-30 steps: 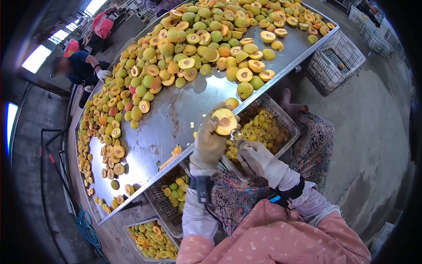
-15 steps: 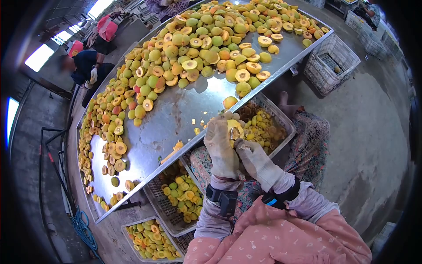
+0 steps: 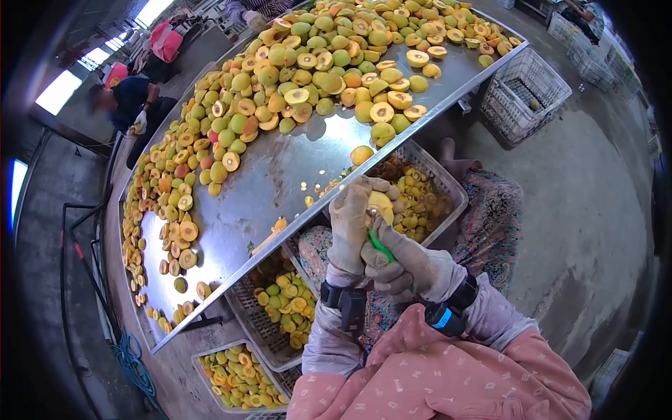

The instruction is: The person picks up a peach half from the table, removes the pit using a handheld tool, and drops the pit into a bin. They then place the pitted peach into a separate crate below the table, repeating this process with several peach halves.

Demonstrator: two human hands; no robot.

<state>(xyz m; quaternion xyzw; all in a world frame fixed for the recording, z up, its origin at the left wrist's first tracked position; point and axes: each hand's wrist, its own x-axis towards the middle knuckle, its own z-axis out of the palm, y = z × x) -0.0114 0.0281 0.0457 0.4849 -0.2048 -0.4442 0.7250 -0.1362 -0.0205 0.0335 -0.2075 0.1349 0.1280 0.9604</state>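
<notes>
My left hand [image 3: 346, 227], in a pale work glove, is closed around a yellow peach half [image 3: 381, 204] just past the metal table's near edge. In my gloved right hand [image 3: 406, 262] is a green-handled tool [image 3: 379, 245]. Its metal tip meets the cut face of the fruit; the exact shape of the tip is hard to make out. Below both hands stands a plastic crate [image 3: 458, 199] with yellow fruit pieces in it. A large heap of whole and halved peaches [image 3: 280, 77] covers much of the metal table [image 3: 262, 189].
Left of my legs are a crate of fruit halves [image 3: 241, 318] and another full crate [image 3: 201, 381]. An open white crate [image 3: 528, 94] stands right of the table. A person in dark clothes [image 3: 133, 105] works at the far left. A blue hose [image 3: 133, 367] lies on the floor.
My right hand has turned, so the tool's green handle now shows. The fruit in my left hand has tilted. A gloved hand has come into view at the table's far side.
</notes>
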